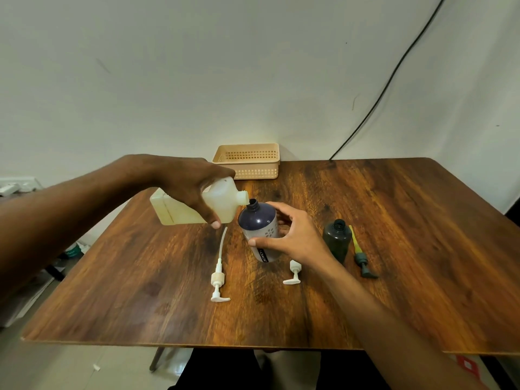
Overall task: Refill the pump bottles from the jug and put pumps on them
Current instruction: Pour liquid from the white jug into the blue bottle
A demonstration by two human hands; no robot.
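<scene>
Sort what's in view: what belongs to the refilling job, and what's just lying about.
Job: jug, purple bottle, dark bottle, long white pump, short white pump, green pump.
Lying about: basket, cable.

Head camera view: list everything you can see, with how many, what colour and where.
jug: 1, translucent cream, tipped, spout at the purple bottle's mouth
purple bottle: 1, dark purple with a pale label, table centre, no pump on it
dark bottle: 1, blackish, upright to the right of the purple bottle, no pump on it
long-tube pump: 1, white, lying front-left of the purple bottle
short pump: 1, white, lying by the right wrist
dark pump: 1, grey-green with a yellow tube, lying right of the dark bottle
basket: 1, peach, far table edge
table: 1, brown wood
cable: 1, black, on the wall
left hand: grips the jug
right hand: holds the purple bottle
</scene>
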